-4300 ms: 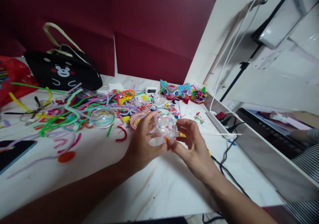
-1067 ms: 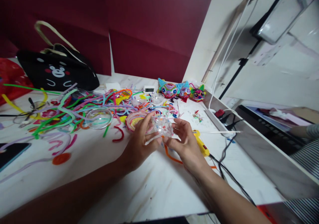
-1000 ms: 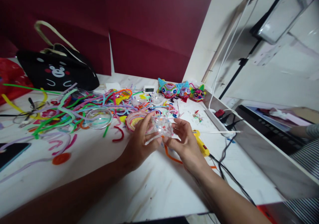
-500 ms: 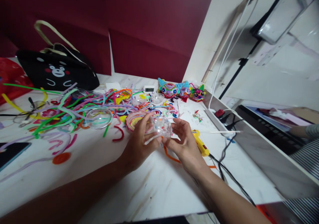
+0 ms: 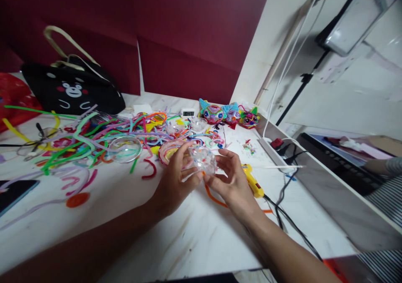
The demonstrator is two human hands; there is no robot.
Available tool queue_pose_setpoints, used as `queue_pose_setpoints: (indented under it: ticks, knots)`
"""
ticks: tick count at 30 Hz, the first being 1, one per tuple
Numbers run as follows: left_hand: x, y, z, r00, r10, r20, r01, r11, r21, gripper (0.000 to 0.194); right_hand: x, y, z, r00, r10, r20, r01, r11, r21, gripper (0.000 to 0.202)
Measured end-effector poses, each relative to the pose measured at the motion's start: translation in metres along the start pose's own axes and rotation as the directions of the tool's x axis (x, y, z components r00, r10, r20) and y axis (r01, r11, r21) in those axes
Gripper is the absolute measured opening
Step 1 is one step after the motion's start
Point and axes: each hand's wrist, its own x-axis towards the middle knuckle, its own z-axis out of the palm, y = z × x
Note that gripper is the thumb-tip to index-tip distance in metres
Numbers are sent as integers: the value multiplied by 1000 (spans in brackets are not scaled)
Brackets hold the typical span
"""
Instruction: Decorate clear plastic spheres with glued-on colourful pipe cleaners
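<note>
Between my two hands is a clear plastic dome [image 5: 202,159] speckled with small coloured bits. My left hand [image 5: 179,178] grips its left side, thumb at the lower edge. My right hand [image 5: 230,174] has its fingers curled at the right side, with the thumb and fingertips at the lower edge. An orange pipe cleaner [image 5: 215,197] runs from that lower edge, passing behind my right hand; whether it is attached to the dome I cannot tell. A round coiled pink and yellow piece [image 5: 163,152] lies just behind my left hand.
A yellow glue gun [image 5: 253,182] with a black cord lies right of my right hand. Tangled pipe cleaners [image 5: 91,136] and a clear dish [image 5: 124,149] spread leftward. Colourful animal heads [image 5: 213,113] stand at the back. Another person's arm [image 5: 377,166] shows beyond the right-hand partition.
The dome has turned very slightly between my fingers. My hands have barely moved otherwise.
</note>
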Motion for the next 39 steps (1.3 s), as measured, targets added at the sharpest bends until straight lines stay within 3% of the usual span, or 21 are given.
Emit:
queue_pose_setpoints:
  ticks: [13,39]
  knots:
    - [-2,0,0,998,-42,43,43,999,-11,78,-1,-1,-3,1000,-20,0,20,999,-30,72]
    - [1,6,0,999,17,-34,-15,998,63,72,-7,7,-3,987,-143,68,154,969,-195,76]
